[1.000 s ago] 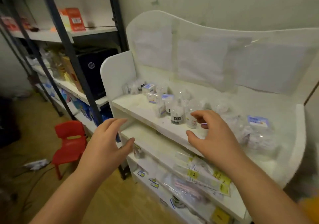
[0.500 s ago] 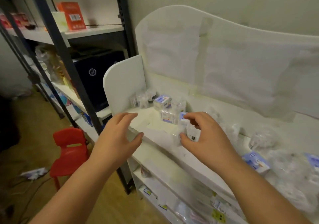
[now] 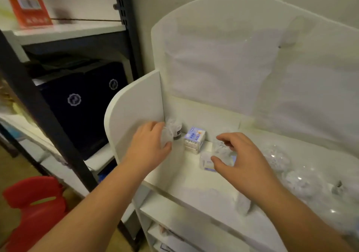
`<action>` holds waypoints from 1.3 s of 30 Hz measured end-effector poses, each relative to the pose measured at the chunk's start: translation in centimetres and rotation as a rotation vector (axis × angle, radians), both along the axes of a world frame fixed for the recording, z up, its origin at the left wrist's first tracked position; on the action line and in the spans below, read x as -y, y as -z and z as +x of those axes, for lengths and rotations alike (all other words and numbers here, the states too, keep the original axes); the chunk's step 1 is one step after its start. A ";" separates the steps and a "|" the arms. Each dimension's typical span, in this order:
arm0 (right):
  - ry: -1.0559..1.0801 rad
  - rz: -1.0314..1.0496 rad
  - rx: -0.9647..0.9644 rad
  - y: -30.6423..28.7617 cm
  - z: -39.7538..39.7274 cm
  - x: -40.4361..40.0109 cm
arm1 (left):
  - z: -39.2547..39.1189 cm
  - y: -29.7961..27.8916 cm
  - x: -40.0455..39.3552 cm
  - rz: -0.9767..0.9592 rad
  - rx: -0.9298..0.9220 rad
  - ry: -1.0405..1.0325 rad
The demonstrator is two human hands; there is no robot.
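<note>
left hand (image 3: pixel 147 146) arrived, holds clear packet (image 3: pixel 166 136) (contents blurred)

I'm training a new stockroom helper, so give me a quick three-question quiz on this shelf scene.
1. True or false: the left hand grips a clear-wrapped item beside the side panel.
2. What stands between the hands? A) mug B) blue-and-white box C) stapler
3. Which hand pinches the crinkled clear packet?
Key: 1 true; 2 B; 3 the right hand.
</note>
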State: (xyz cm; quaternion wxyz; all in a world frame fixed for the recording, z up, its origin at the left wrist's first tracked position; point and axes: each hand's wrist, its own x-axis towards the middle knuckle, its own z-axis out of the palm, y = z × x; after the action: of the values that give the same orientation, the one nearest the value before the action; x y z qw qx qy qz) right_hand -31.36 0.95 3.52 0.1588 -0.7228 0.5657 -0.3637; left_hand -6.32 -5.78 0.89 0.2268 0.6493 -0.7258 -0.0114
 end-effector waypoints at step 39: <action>-0.157 0.020 -0.590 6.8 17.2 13.2 | 6.9 0.2 -6.8 -0.030 -0.286 0.116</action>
State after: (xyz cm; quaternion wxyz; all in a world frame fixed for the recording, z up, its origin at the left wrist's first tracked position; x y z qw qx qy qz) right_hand -14.18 -12.24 -3.31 0.0222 -0.8371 0.5335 -0.1190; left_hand 0.62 0.98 0.68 0.3366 0.5947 -0.7224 -0.1059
